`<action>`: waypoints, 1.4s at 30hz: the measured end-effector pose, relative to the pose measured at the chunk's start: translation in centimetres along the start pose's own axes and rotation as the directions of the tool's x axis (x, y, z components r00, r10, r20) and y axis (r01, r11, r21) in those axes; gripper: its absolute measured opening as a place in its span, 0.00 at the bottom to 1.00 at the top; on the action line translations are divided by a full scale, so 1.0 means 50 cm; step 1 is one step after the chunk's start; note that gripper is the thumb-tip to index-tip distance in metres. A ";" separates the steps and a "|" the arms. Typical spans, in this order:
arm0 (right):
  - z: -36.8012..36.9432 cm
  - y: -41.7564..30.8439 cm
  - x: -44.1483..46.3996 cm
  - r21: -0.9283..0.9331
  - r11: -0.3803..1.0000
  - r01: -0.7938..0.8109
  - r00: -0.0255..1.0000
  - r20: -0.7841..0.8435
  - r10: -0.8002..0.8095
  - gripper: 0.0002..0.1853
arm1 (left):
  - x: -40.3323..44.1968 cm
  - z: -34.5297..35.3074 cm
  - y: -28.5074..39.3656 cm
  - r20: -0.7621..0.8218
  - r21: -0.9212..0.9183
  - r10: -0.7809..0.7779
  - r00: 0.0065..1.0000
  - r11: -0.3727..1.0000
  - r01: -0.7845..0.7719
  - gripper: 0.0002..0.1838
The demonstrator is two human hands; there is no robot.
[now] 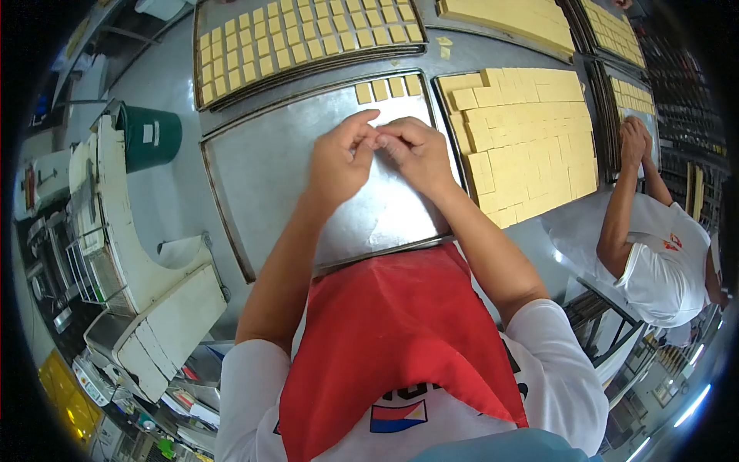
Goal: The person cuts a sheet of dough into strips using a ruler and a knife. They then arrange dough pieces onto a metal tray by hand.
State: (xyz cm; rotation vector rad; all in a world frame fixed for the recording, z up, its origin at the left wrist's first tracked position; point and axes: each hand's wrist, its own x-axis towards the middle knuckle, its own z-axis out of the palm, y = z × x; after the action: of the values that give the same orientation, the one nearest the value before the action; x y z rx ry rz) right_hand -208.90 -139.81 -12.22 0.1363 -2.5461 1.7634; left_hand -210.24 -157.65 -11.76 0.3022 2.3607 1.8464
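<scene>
Over a metal baking tray (262,169), my left hand (342,160) and my right hand (419,158) meet at the fingertips. Both are closed in a pinch, thumbs against fingers; anything between them is too small or hidden to make out. Just beyond the fingers, a short row of small yellow rectangular pieces (379,90) lies at the tray's far right corner. To the right of my right hand, a tray holds a slab of yellow dough-like blocks (531,146), cut into rectangles and packed close together.
Behind my tray, another tray carries rows of yellow pieces (296,38). A second yellow slab (508,19) lies at the back right, near crumbs (445,48) on the table. At right, a co-worker (654,246) works over stacked trays. A green bin (152,135) stands left.
</scene>
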 end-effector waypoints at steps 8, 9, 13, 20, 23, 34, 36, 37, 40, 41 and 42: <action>-0.142 0.055 0.160 -0.383 0.919 -0.095 0.947 -0.319 -0.035 0.10 | -0.039 -0.071 0.006 0.190 0.601 0.194 0.962 0.753 -0.270 0.29; -0.152 0.064 0.169 -0.336 0.938 -0.089 0.939 -0.343 -0.034 0.11 | -0.045 -0.069 0.006 0.190 0.601 0.195 0.962 0.752 -0.271 0.29; -0.140 0.031 0.135 -0.381 0.919 -0.104 0.953 -0.302 -0.017 0.16 | -0.063 -0.058 -0.004 0.254 0.698 0.059 0.965 0.680 -0.226 0.27; -0.044 -0.027 0.008 -0.131 0.976 -0.174 0.982 0.047 0.182 0.22 | -0.081 -0.068 0.026 0.160 0.804 -0.068 0.985 0.588 -0.090 0.30; -0.022 -0.020 -0.018 -0.019 0.971 -0.239 0.963 0.125 0.239 0.25 | -0.086 -0.064 0.030 0.056 0.763 -0.134 0.989 0.645 0.044 0.33; 0.033 -0.050 -0.063 -0.427 0.891 0.156 0.932 0.363 0.011 0.29 | -0.083 -0.100 -0.003 0.272 0.674 0.004 0.962 0.713 -0.194 0.26; 0.056 -0.058 -0.063 -0.482 0.858 0.179 0.936 0.351 0.002 0.27 | -0.085 -0.100 -0.004 0.253 0.656 -0.036 0.967 0.741 -0.144 0.24; 0.066 -0.060 -0.062 -0.534 0.821 0.200 0.940 0.341 -0.007 0.25 | -0.089 -0.100 -0.012 0.238 0.652 -0.019 0.971 0.744 -0.145 0.23; 0.081 -0.071 -0.054 -0.595 0.783 0.181 0.939 0.340 0.041 0.22 | -0.102 -0.105 -0.013 0.170 0.673 -0.015 0.985 0.732 -0.105 0.23; 0.084 -0.075 -0.051 -0.625 0.761 0.173 0.940 0.335 0.062 0.22 | -0.108 -0.108 -0.011 0.119 0.695 -0.028 0.993 0.717 -0.063 0.24; 0.086 -0.074 -0.051 -0.624 0.762 0.177 0.939 0.338 0.058 0.22 | -0.115 -0.118 -0.011 0.115 0.696 -0.027 0.993 0.715 -0.061 0.24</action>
State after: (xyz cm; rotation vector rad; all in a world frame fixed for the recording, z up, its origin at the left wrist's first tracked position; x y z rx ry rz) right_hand -205.92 -145.02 -10.52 0.5228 -3.1819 0.7803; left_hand -206.01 -164.70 -10.96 0.4833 2.8683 0.8016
